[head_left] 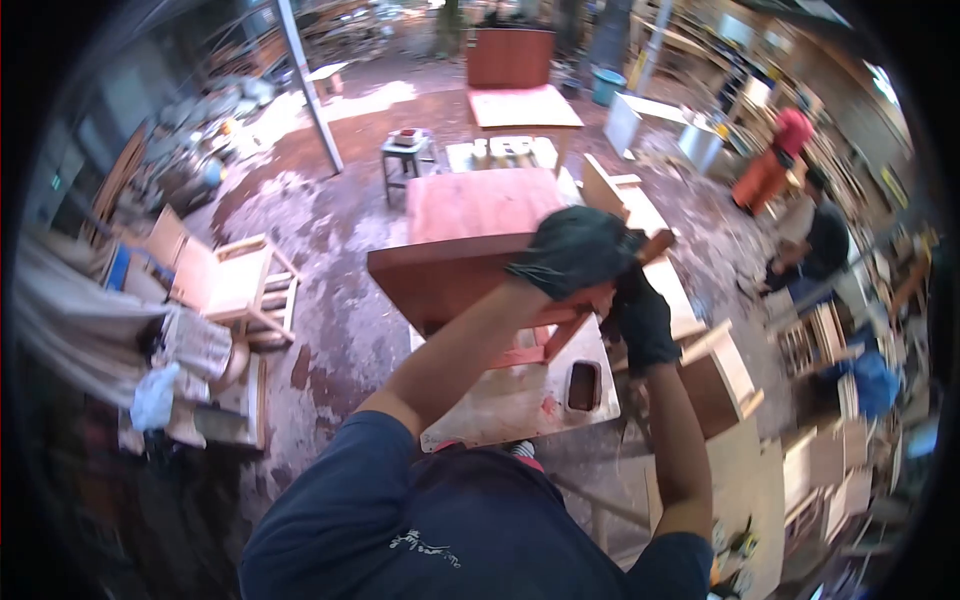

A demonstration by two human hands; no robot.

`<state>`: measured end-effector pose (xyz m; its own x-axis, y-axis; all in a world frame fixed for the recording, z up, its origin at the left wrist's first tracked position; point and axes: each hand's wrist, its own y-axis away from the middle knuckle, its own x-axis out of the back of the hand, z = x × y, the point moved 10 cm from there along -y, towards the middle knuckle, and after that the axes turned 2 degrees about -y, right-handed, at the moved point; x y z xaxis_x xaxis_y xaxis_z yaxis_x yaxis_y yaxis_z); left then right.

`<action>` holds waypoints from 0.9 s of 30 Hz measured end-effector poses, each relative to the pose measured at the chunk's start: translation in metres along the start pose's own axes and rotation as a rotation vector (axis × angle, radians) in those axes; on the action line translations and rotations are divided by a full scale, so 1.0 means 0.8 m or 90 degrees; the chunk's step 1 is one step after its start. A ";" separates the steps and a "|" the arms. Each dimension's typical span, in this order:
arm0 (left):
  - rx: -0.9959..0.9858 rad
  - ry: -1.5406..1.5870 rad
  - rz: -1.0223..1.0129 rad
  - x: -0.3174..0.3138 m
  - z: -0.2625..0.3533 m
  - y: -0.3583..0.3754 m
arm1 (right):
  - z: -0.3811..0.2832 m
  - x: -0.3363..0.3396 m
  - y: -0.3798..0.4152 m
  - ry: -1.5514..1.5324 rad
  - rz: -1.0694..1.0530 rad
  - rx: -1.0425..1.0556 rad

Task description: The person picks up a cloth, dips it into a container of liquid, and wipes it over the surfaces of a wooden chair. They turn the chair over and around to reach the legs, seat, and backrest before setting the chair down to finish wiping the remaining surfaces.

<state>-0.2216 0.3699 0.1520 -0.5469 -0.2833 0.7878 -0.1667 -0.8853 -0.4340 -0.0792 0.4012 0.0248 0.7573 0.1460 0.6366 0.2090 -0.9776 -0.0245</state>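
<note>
A reddish-brown wooden chair (440, 268) stands tilted in front of me on a pale work board (470, 405) with a rectangular cut-out. Its broad stained panel faces up toward me. In a dark glove, my left hand (583, 252) is closed over the right end of this panel, its fingers bent round the wood. Just below and to the right is my right hand (645, 322), also dark-gloved, with its fingers curled close to the chair's corner. What it grips is hidden. Past both hands sticks out a brown wooden end (657, 244).
Another stained chair (525, 105) stands farther back, beyond a small dark stool (404, 165). An unpainted chair (225, 275) is at left. Raw wooden pieces (720, 375) lie close on my right. Two people, one in a red top (793, 132), are at the far right.
</note>
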 end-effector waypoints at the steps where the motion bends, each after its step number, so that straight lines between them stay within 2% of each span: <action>1: -0.020 0.010 -0.002 -0.003 -0.001 -0.002 | 0.027 -0.023 -0.018 -0.231 -0.013 0.048; 2: -0.042 0.021 -0.005 -0.005 -0.001 -0.001 | 0.056 -0.041 -0.038 -0.462 -0.031 0.083; 6: -0.035 -0.007 -0.008 0.012 0.006 0.010 | 0.036 -0.057 -0.014 -0.812 -0.286 -0.032; 7: -0.025 0.037 0.030 0.019 0.001 0.011 | 0.053 -0.049 -0.037 -0.688 -0.152 -0.001; 10: -0.058 0.032 0.098 0.016 -0.003 0.011 | 0.014 -0.002 -0.026 0.222 0.069 0.209; 11: -0.080 0.049 0.136 0.019 -0.002 0.014 | 0.009 -0.001 -0.026 0.295 0.083 0.213; 14: -0.094 -0.007 0.118 0.007 -0.003 0.010 | 0.006 -0.002 -0.020 0.426 0.203 0.271; 15: -0.119 -0.010 0.128 0.008 0.000 0.011 | 0.016 0.001 -0.026 0.464 0.196 0.220; 18: -0.137 -0.022 0.135 0.005 0.002 0.011 | -0.014 -0.002 -0.009 0.344 0.171 0.338; 19: -0.090 0.012 0.161 0.007 -0.007 0.010 | -0.023 -0.005 -0.004 0.318 0.164 0.344; 22: -0.077 0.007 0.151 0.013 -0.005 0.013 | -0.005 -0.006 -0.024 0.476 0.170 0.383; 27: -0.093 -0.010 0.154 0.013 -0.002 0.013 | -0.026 -0.001 -0.015 0.525 0.212 0.540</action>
<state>-0.2300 0.3583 0.1550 -0.5722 -0.4873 0.6597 -0.1493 -0.7290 -0.6680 -0.0950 0.4100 0.0404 0.2966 -0.5329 0.7925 0.6494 -0.4958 -0.5765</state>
